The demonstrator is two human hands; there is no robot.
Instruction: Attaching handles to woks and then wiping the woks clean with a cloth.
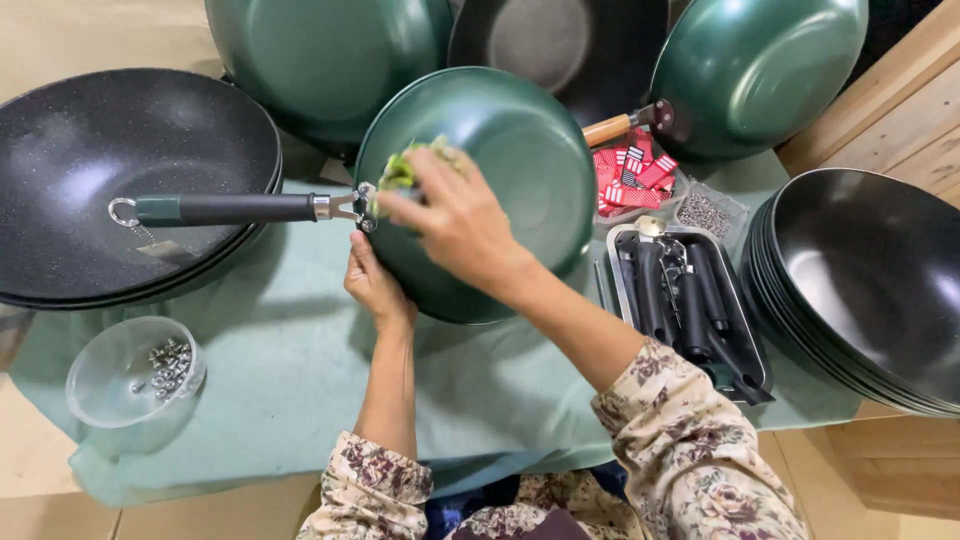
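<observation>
The left hand (375,285) grips the rim of an upturned round green metal wok (490,190); the right hand (455,215) pinches a green cloth (400,172) against it. A clear plastic bowl (115,385) holds small metal screws (168,365).

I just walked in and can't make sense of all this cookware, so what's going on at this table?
A person in floral sleeves steadies an upturned green wok from below with the left hand. The right hand presses a green cloth wad where its black handle joins the rim. Around it on the green table cloth lie stacked black speckled pans, a clear bowl of screws and a metal tray of black handles.
</observation>
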